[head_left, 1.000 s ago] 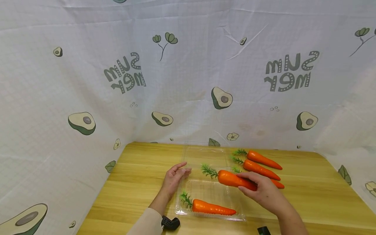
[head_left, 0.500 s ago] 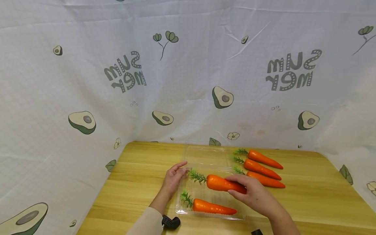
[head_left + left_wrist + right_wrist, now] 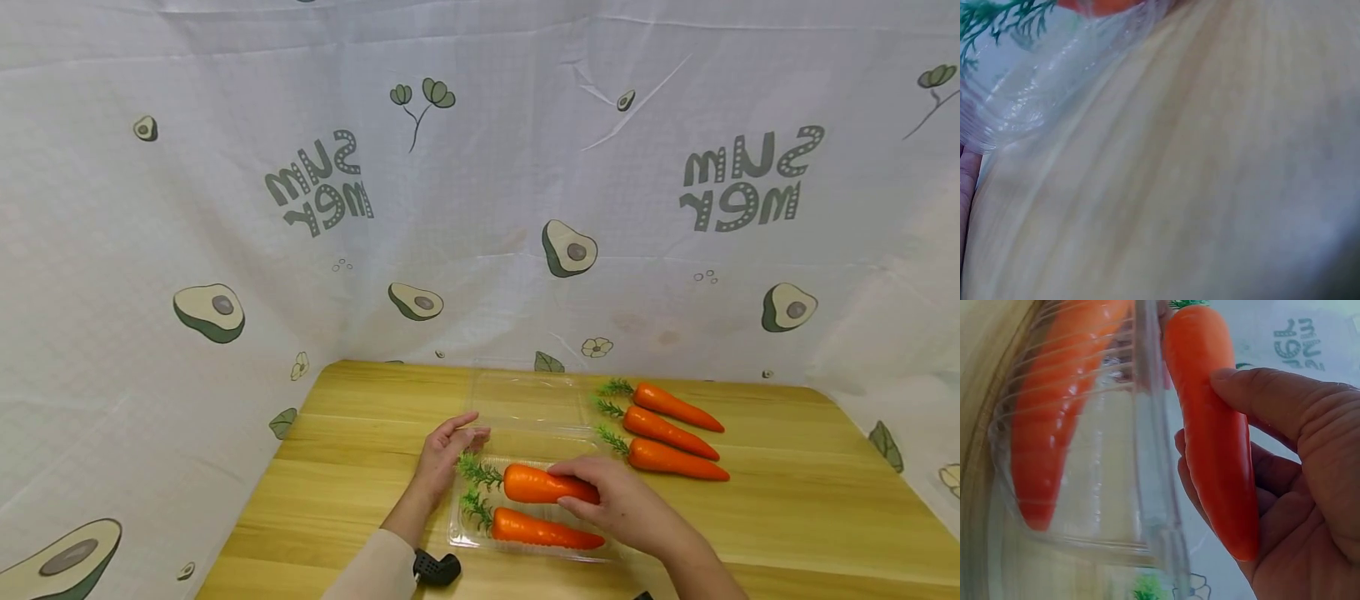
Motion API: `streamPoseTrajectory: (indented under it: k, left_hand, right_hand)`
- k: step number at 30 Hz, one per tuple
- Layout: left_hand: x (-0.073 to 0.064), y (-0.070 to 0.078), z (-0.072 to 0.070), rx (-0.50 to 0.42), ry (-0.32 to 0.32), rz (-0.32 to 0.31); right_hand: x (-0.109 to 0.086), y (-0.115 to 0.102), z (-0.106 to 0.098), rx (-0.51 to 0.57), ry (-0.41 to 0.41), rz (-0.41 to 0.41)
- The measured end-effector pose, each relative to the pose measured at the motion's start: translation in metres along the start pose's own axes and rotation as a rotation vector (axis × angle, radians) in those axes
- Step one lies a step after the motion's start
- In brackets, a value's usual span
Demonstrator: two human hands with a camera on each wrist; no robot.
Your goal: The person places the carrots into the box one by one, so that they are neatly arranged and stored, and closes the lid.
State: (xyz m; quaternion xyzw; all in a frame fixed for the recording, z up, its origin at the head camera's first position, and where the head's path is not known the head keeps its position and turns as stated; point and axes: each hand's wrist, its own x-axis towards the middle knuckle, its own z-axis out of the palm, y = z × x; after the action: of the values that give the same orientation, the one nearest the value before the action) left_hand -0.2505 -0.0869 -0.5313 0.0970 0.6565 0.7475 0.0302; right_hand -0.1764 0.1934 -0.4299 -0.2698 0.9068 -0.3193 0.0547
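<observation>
A: Right hand?
B: Right hand [image 3: 618,504] pinches the held carrot [image 3: 531,483] between thumb and fingers, above the clear container [image 3: 1154,425], leafy top [image 3: 478,472] toward the container's left edge.
A: Left?
B: Left hand [image 3: 444,450] at the container's far-left corner, fingers loosely extended. Whether they press the plastic, can't tell.
A: Neighbours?
B: Lying carrot [image 3: 542,529] inside, along the front edge. Three loose carrots [image 3: 663,431] toward the table's [image 3: 337,467] far-right corner.
A: Setting it down well?
B: I'd keep it parallel to its neighbour, leafy top inside the left edge, tip inside the right. Release low; it could roll. Steady that corner: plastic probably slides.
</observation>
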Motion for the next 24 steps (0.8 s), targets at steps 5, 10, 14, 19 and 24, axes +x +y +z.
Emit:
streamPoseTrajectory:
  k: [5, 10, 14, 19, 24]
  left_hand:
    - [0.0, -0.001, -0.001, -0.025, -0.016, 0.007]
    - [-0.001, 0.0, -0.001, -0.022, -0.021, 0.019]
    - [-0.001, 0.001, 0.0, -0.017, -0.01, 0.014]
    - [-0.001, 0.002, 0.001, 0.014, 0.009, -0.006]
    - [-0.001, 0.003, 0.001, 0.026, 0.012, -0.009]
  right_hand:
    - [0.004, 0.0, 0.006, 0.003, -0.008, -0.012]
    - [0.007, 0.004, 0.012, 0.022, -0.035, 0.009]
    - [0.008, 0.007, 0.016, 0.001, -0.043, 0.009]
    - [0.01, 0.007, 0.02, -0.027, -0.062, 0.025]
    - [0.012, 0.008, 0.024, -0.077, -0.072, 0.03]
